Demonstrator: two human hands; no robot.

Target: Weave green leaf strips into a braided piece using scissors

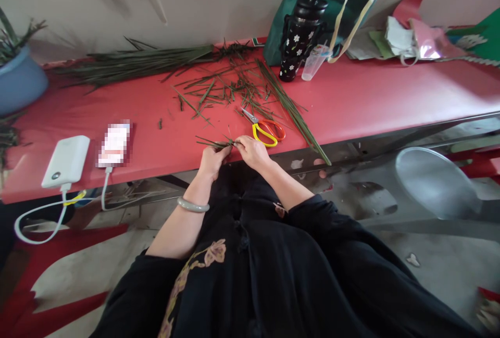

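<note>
Both hands meet at the front edge of the red table (164,140). My left hand (213,162) is closed around a small bunch of green leaf strips (213,143), whose thin ends poke out to the left. My right hand (252,151) pinches the other end of the same strips; its fingertips partly hide them. Just beyond my right hand lie scissors (262,128) with one yellow and one orange handle loop, their blades pointing to the back left. Cut scraps of leaf (230,88) are scattered behind the scissors.
A bundle of long leaves (144,62) lies along the wall, and more long strips (295,111) reach the table's edge. A black flowered tumbler (299,38), plastic cup (315,62) and green bag (283,20) stand behind. Leftward are a power bank (66,161), phone (114,142) and blue pot (21,80).
</note>
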